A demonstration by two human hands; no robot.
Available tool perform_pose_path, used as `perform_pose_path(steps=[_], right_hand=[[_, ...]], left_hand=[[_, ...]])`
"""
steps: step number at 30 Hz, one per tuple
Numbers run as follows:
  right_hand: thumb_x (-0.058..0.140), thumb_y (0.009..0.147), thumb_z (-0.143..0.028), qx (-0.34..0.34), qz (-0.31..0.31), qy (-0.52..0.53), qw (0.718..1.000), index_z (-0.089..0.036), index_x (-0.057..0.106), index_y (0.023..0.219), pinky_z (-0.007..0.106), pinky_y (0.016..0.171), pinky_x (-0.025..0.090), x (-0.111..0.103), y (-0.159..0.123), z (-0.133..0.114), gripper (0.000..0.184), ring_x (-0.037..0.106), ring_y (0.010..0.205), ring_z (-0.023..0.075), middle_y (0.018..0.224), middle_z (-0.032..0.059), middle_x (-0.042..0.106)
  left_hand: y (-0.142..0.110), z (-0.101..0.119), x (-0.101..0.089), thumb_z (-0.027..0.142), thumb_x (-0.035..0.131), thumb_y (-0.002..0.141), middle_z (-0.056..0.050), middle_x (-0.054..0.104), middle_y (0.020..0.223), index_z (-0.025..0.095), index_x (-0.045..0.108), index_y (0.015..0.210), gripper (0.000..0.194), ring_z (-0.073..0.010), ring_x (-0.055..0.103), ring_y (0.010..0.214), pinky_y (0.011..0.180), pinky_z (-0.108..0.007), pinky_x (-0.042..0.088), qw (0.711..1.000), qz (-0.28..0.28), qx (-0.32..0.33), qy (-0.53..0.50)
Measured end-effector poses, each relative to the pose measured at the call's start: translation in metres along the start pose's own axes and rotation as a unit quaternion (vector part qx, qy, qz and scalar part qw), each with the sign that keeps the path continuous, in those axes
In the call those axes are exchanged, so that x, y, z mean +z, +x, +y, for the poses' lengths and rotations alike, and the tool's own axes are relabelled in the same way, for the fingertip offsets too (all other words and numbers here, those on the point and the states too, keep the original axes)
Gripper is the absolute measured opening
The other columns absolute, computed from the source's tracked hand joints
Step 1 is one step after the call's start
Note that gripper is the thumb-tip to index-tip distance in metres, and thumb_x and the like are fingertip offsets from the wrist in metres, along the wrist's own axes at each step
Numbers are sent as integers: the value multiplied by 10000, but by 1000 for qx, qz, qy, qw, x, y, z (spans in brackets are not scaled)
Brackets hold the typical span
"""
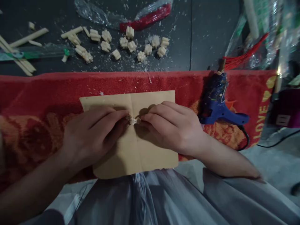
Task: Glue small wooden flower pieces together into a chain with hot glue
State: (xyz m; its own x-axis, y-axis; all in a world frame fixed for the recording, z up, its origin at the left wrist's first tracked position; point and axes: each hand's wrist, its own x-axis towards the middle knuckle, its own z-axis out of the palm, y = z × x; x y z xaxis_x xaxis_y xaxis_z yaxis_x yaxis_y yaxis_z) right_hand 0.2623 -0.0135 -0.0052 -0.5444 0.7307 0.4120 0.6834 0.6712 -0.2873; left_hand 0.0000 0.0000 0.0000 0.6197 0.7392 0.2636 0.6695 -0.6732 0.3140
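A small, pale, knobbly piece (pixel 133 120) is pinched between my two hands, above a folded sheet of tan cardboard (pixel 154 159). My left hand (pixel 96 134) has its thumb and fingertips closed on the piece's left end. From the other side, my right hand (pixel 175 128) grips its right end with thumb and forefinger. The fingers cover both ends, so its exact kind does not show. Beyond the cardboard lie several short bundles of pale sticks (pixel 132 46), of a similar colour, on a dark tabletop (pixel 178 59).
Right of the cardboard, a blue glue gun (pixel 215 106) lies on a red patterned cloth (pixel 150 82). Longer pale sticks (pixel 20 59) and a green-and-clear wrapper (pixel 44 53) are at the far left. Plastic bags (pixel 257 47) and a red tassel (pixel 246 56) fill the right back corner.
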Motion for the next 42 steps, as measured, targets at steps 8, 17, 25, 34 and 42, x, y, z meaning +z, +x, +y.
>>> perform_pose_path(steps=[8,17,25,34,42], right_hand=[[571,1179,-105,6,4,6,1000,-168,773,919,334,688,595,2,-2,-1,335,693,793,181,891,51,815],[554,1195,-127,-21,-32,19,999,-160,784,996,330,697,598,-9,2,8,306,728,832,177,943,59,831],[519,1205,-131,-14,-22,19,999,-154,781,1003,328,705,595,-4,1,7,332,720,818,177,932,61,822],[542,1196,-167,0,-30,49,998,-160,807,1077,350,759,599,-2,-3,10,291,743,871,198,982,74,831],[521,1155,-137,18,-10,68,997,-154,826,1074,322,823,613,0,-2,11,316,748,889,203,973,72,833]], left_hand=[[3,1,0,321,716,1175,1,870,1083,250,745,1316,160,-191,847,946,787,-309,601,1000,4,12,-4],[-4,2,6,362,709,1186,7,870,1093,264,765,1307,166,-194,844,956,780,-310,598,1000,22,-21,-8],[5,3,-3,383,591,1248,14,856,1040,251,715,1282,185,-180,831,893,733,-323,571,1000,-19,-5,3],[0,0,0,439,609,1224,13,855,1087,286,799,1279,250,-189,818,956,748,-314,566,999,-20,-32,-12],[-3,-4,1,522,560,1224,25,850,1140,321,798,1404,360,-167,817,987,749,-266,569,996,-57,-62,-31]])
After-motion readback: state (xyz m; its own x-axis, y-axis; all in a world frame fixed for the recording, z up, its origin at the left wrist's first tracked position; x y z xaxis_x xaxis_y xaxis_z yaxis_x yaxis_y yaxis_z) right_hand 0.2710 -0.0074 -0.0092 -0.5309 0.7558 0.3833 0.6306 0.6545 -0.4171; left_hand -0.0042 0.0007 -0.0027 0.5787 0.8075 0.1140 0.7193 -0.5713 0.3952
